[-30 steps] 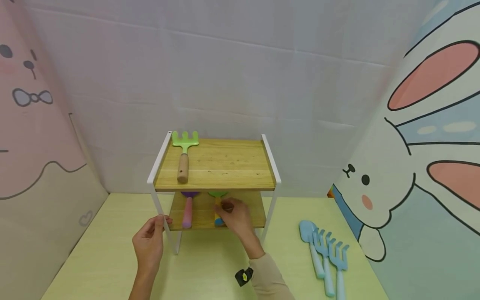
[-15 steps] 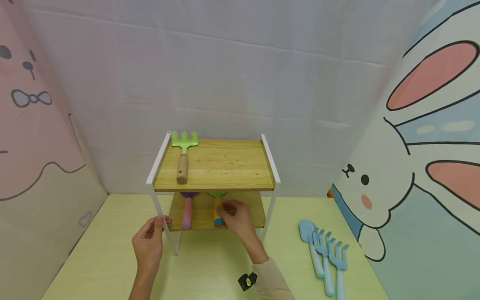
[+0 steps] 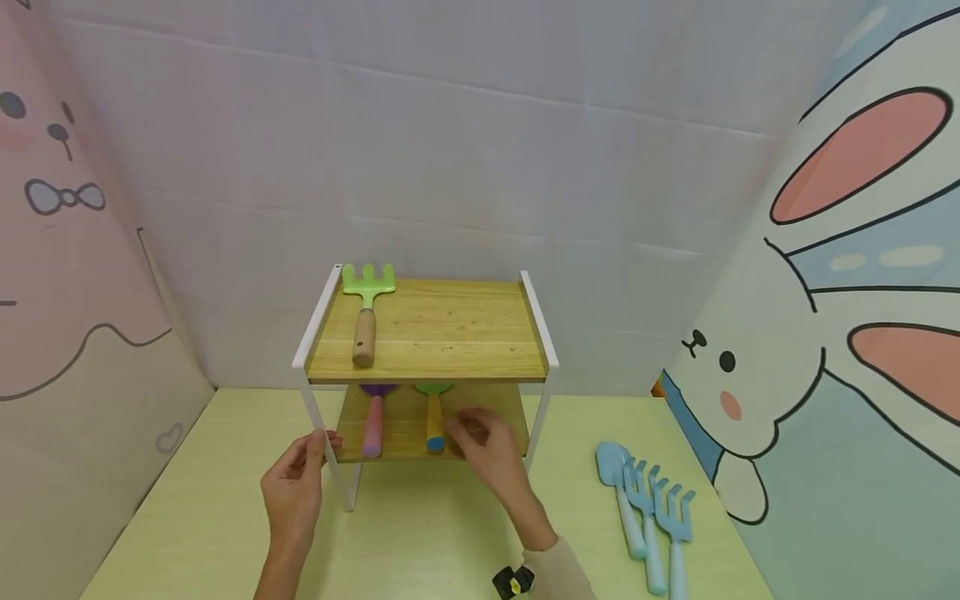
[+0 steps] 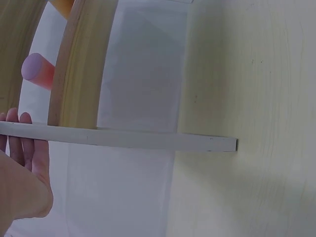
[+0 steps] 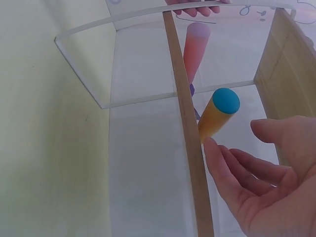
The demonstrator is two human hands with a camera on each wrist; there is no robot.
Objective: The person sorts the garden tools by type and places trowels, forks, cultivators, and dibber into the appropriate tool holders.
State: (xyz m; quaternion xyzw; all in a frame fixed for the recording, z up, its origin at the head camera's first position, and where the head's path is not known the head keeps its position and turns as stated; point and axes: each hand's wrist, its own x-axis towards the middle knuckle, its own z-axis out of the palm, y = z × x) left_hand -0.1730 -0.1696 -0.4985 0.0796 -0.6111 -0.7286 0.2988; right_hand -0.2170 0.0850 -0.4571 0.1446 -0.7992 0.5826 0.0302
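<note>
Left of centre, the left hand [image 3: 295,483] is gripping the shelf's white leg [image 4: 148,140]; at centre, a pink handle [image 3: 373,427] and an orange handle [image 3: 435,418] are lying on the lower board [image 3: 405,433]; just beside, the right hand [image 3: 491,454] is hovering, thumb and fingers apart; lower right, blue tools [image 3: 651,542] are lying.

Yellow handle [image 3: 435,417], blue end [image 3: 436,445]; pink handle [image 3: 373,427]; green rake head [image 3: 368,285]; white frame [image 3: 539,320]

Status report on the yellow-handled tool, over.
Left hand holding white leg. Right hand empty beside yellow-handled tool. Tool on lower shelf; upper shelf overhead.
</note>
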